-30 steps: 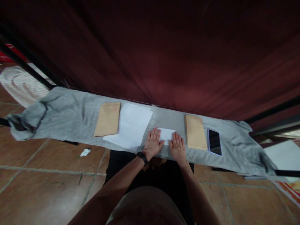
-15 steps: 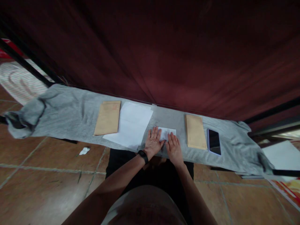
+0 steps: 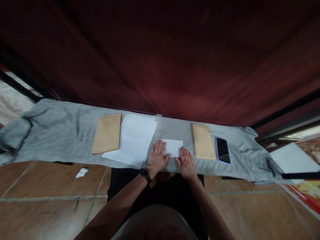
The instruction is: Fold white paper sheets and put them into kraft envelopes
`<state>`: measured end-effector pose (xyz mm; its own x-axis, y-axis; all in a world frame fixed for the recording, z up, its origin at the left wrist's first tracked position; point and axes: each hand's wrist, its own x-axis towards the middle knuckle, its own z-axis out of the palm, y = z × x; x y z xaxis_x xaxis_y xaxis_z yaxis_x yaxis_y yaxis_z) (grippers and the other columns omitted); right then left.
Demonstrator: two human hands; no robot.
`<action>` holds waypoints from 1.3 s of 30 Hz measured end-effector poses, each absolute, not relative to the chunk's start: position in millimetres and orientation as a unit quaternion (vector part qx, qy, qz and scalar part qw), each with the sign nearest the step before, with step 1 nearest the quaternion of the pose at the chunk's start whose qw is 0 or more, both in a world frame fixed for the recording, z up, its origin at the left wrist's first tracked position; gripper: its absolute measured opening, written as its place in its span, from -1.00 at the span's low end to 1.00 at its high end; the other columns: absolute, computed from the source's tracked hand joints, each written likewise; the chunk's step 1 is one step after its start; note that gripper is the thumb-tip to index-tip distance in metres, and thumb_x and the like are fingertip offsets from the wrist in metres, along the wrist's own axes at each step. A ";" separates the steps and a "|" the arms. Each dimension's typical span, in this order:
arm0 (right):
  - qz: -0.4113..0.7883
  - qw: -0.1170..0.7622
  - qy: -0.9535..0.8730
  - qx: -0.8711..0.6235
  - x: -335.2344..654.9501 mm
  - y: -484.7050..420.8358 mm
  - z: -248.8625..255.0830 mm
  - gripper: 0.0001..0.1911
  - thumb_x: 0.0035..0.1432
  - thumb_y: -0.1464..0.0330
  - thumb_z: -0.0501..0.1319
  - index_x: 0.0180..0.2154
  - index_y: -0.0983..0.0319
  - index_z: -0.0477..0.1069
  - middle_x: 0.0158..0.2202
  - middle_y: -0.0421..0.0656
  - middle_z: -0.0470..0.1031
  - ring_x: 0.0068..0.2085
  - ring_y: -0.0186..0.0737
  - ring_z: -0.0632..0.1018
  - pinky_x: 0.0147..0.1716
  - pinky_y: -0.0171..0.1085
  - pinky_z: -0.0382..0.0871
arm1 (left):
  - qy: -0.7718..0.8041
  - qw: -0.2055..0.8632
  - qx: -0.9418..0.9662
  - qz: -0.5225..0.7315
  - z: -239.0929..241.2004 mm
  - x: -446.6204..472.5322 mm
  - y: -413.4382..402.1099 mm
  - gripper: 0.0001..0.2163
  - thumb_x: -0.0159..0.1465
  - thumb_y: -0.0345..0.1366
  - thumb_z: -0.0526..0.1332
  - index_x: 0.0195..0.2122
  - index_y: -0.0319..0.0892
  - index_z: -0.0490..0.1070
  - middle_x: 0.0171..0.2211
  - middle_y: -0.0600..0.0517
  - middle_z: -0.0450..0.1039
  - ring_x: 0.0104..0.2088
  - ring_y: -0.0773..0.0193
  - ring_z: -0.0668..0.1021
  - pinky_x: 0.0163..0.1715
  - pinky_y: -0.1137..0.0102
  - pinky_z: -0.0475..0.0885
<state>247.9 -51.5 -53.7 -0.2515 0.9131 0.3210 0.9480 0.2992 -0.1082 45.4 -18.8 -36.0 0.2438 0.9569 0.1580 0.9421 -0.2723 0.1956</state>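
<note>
A small folded white paper (image 3: 172, 146) lies on the grey cloth (image 3: 62, 133) that covers a narrow table. My left hand (image 3: 156, 158) lies flat on the paper's left edge, fingers stretched out, a black band on its wrist. My right hand (image 3: 186, 163) lies flat at the paper's lower right corner, fingers together and extended. Neither hand grips anything.
Left of my hands lie a stack of white sheets (image 3: 133, 138) and a brown envelope (image 3: 107, 133). To the right are another brown envelope (image 3: 203, 140) and a phone (image 3: 222, 150). A dark red curtain (image 3: 175, 60) hangs behind. A paper scrap (image 3: 82, 172) lies on the tiled floor.
My right hand slid left over the paper, then back toward its lower right corner. My left hand has stayed on the paper's left edge. The view shifted slightly.
</note>
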 end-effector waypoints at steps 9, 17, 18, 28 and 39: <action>-0.080 0.171 -0.783 -0.593 251.9 -53.5 -57.9 -0.40 0.48 0.19 -0.05 0.39 0.37 0.08 0.36 0.09 0.25 0.36 0.02 0.28 0.32 0.00 0.12 | 0.562 -0.001 0.817 0.130 -27.8 38.7 -29.4 -0.45 0.45 -0.16 -0.02 0.35 -0.42 0.14 0.40 -0.29 0.10 0.42 0.01 0.16 0.39 0.08 0.08; -0.070 0.189 -0.782 -0.589 251.4 -52.9 -55.6 -0.42 0.46 0.20 -0.01 0.36 0.39 0.14 0.34 0.10 0.28 0.34 0.03 0.31 0.31 0.03 0.14 | 0.466 0.042 0.881 0.077 -28.3 45.5 -19.3 -0.45 0.27 -0.54 -0.03 0.29 -0.20 0.29 0.29 -0.25 0.32 0.33 -0.03 0.33 0.28 0.03 0.29; -0.067 0.193 -0.781 -0.590 251.7 -52.6 -55.3 -0.42 0.46 0.20 0.00 0.35 0.39 0.15 0.34 0.10 0.29 0.34 0.03 0.31 0.31 0.03 0.15 | 0.464 0.043 0.882 0.069 -26.7 45.4 -17.9 -0.43 0.25 -0.57 -0.03 0.28 -0.18 0.30 0.29 -0.24 0.32 0.33 -0.04 0.34 0.26 0.03 0.31; 0.001 0.196 -0.821 -0.536 235.8 -37.8 -36.5 -0.46 0.38 0.34 0.09 0.35 0.26 0.21 0.34 -0.01 0.30 0.35 -0.06 0.31 0.36 0.03 0.12 | 0.480 0.001 0.877 0.016 -17.4 50.8 -15.9 -0.48 0.29 -0.58 -0.03 0.28 -0.36 0.26 0.32 -0.31 0.26 0.34 0.00 0.32 0.24 0.10 0.33; 0.034 0.199 -0.817 -0.541 241.1 -26.3 -37.1 -0.56 0.36 0.46 0.06 0.22 0.28 0.39 0.27 -0.01 0.40 0.26 -0.10 0.44 0.27 -0.08 0.30 | 0.496 0.039 0.865 0.061 -20.0 16.5 -11.7 -0.43 0.25 -0.62 -0.08 0.24 -0.19 0.34 0.30 -0.19 0.31 0.33 0.08 0.34 0.25 0.13 0.35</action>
